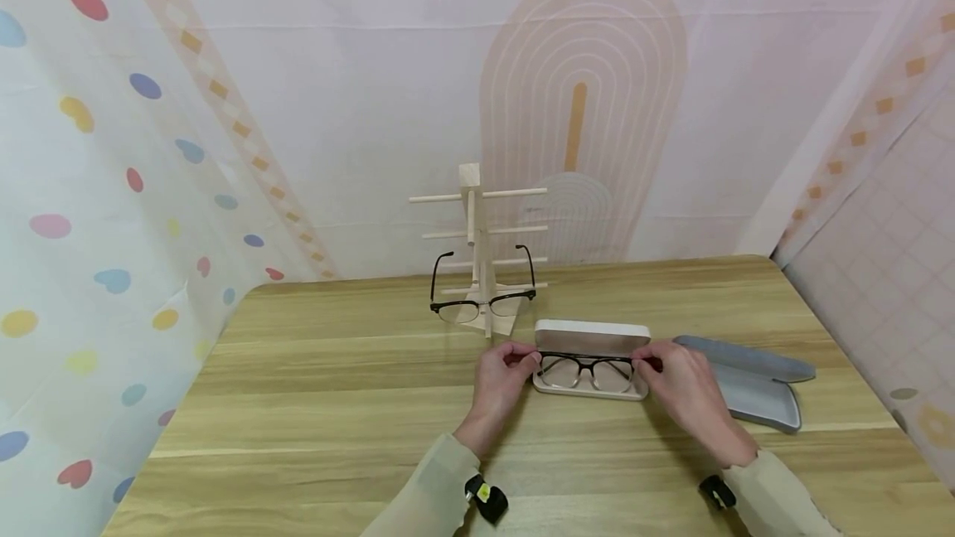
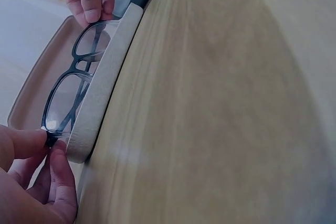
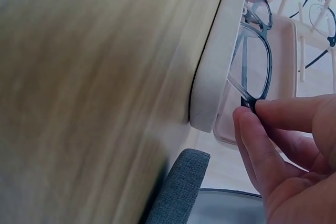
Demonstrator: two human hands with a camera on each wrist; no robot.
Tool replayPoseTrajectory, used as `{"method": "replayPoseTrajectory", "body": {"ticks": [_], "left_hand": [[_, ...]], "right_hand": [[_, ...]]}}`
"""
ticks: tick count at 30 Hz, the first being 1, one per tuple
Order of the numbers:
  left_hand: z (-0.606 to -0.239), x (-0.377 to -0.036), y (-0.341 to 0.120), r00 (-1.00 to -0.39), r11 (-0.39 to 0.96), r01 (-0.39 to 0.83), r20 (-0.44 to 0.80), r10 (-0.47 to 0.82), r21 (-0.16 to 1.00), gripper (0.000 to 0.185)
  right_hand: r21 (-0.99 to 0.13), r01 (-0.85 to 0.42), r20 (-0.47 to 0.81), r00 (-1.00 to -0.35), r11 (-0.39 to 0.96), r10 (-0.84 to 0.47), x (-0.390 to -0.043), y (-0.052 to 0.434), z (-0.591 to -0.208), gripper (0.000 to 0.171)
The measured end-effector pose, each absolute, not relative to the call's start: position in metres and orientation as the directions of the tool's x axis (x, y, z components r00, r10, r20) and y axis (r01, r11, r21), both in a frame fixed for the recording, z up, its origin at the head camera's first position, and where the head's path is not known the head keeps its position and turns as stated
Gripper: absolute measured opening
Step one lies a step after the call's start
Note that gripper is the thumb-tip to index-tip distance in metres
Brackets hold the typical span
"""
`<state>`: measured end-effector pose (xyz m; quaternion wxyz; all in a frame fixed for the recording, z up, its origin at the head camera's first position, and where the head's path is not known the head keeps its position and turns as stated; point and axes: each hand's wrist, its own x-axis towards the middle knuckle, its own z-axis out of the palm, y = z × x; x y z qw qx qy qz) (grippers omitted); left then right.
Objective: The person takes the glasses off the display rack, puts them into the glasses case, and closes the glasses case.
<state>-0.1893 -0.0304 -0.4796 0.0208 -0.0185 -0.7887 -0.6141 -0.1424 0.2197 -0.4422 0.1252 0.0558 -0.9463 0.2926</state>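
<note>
A pair of black-framed eyeglasses [image 1: 586, 361] sits at the open white glasses case [image 1: 593, 327], its temples folded behind the lenses. My left hand [image 1: 501, 379] pinches the frame's left end between thumb and fingers. At the opposite end, my right hand [image 1: 682, 384] pinches the other corner. In the left wrist view the lower part of the eyeglasses [image 2: 73, 72] dips behind the case's front wall [image 2: 105, 85]. The right wrist view shows thumb and fingertips meeting on the frame's hinge corner, right by the case rim.
Right of the white case lies an open grey glasses case [image 1: 753, 392], close to my right hand. Behind stands a wooden display rack [image 1: 477, 230] with several pegs, carrying another pair of eyeglasses [image 1: 511, 298]. A patterned cloth [image 1: 373, 106] hangs behind the wooden table [image 1: 336, 437].
</note>
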Motion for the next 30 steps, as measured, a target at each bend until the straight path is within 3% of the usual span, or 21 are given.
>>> {"method": "replayPoseTrajectory", "body": {"ticks": [11,22,30], "left_hand": [[-0.4796,-0.1906,-0.0328,-0.995,0.333,0.097,0.100,0.008,0.938,0.005],[-0.4789,-0.1948,-0.0366,-0.994,0.421,0.107,0.097,0.045,0.901,0.006],[-0.4763,-0.1971,-0.0367,-0.993,0.470,0.114,0.093,0.067,0.876,0.006]], "right_hand": [[-0.535,-0.181,0.233,-0.970,0.825,-0.062,-0.1447,0.2202,-0.4429,0.011],[-0.460,-0.267,0.298,-0.945,0.847,-0.136,-0.1387,0.2218,-0.4442,0.015],[-0.497,-0.253,0.247,-0.958,0.830,-0.144,-0.1371,0.2235,-0.4424,0.018]]}}
